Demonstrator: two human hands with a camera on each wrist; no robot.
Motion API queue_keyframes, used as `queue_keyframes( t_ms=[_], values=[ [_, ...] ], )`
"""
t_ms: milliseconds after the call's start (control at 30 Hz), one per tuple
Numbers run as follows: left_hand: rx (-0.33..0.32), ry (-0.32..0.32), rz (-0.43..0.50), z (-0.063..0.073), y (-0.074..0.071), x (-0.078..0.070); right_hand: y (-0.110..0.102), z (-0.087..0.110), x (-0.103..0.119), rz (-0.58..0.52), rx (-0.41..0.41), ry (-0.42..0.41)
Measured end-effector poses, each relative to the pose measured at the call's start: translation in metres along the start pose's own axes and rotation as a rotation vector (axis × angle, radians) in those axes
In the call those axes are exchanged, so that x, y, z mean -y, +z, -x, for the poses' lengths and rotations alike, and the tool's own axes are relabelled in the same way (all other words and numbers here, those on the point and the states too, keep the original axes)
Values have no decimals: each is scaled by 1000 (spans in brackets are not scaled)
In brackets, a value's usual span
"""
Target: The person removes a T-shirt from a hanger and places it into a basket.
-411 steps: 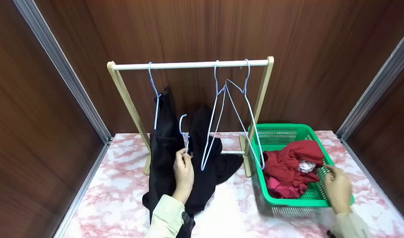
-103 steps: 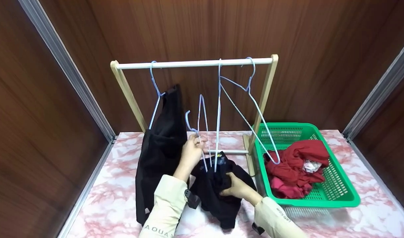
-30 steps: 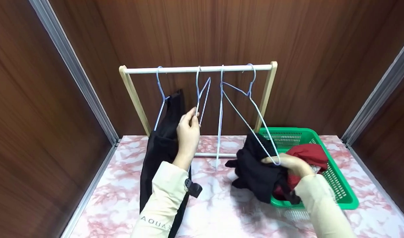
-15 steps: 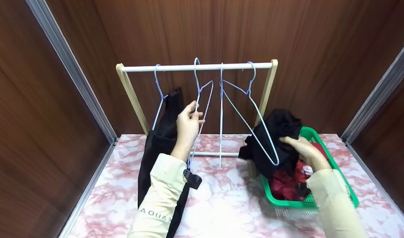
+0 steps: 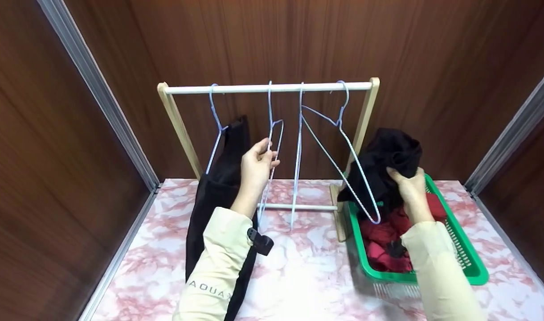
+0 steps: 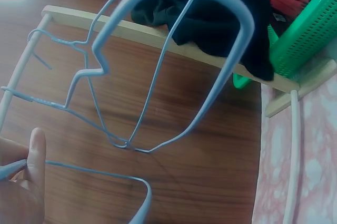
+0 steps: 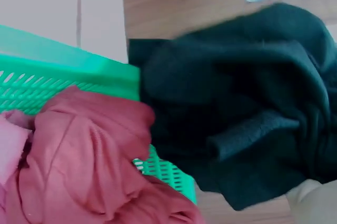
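My left hand (image 5: 255, 168) pinches one side of a pale blue wire hanger (image 5: 270, 111), whose hook is up at the white rail (image 5: 240, 89) of the rack. No garment is on this hanger. My right hand (image 5: 410, 187) grips a bunched black garment (image 5: 390, 156), lifted above the back left part of the green basket (image 5: 470, 267). The garment's folds fill much of the right wrist view. Red clothes (image 7: 79, 155) lie in the basket below it. Black trousers (image 5: 214, 196) hang from the leftmost hanger, partly hidden behind my left forearm.
Two bare wire hangers (image 5: 358, 165) hang on the right half of the rail, one overlapping the black garment in the head view. The rack's wooden right foot (image 5: 338, 223) stands beside the basket. Brown wood-grain panels enclose the marbled pink and white table (image 5: 298, 276).
The black garment has gone from the table, in my right hand, up and right over the basket. My left hand has raised the bare hanger from below the rail to rail height.
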State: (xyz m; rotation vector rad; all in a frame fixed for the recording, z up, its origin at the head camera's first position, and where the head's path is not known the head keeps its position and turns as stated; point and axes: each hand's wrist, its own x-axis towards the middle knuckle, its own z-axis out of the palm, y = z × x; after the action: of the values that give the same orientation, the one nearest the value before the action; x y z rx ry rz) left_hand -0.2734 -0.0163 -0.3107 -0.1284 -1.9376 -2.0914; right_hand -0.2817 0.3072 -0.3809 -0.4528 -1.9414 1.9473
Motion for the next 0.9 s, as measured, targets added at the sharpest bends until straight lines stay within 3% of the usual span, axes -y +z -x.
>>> queue_keyframes(
  t_ms=[133, 267, 400, 600, 700, 800, 900],
  values=[
    [3, 0, 6, 1, 1, 3, 2, -5, -10, -55, -139, -25],
    [3, 10, -2, 2, 1, 5, -2, -8, -28, -24, -85, 55],
    [19, 18, -14, 4, 2, 6, -6, -6, -53, 136, 10, 119],
    [22, 18, -23, 6, 1, 7, -5, -1, -72, 497, 51, 24],
    [34, 22, -34, 7, -1, 8, -6, 2, -75, 667, 64, 25],
    [52, 28, -74, 7, -4, 7, -5, 4, -79, 743, 117, 9],
    [54, 43, -184, 9, -7, 4, -5, 3, -82, 804, 183, -50]
  ],
)
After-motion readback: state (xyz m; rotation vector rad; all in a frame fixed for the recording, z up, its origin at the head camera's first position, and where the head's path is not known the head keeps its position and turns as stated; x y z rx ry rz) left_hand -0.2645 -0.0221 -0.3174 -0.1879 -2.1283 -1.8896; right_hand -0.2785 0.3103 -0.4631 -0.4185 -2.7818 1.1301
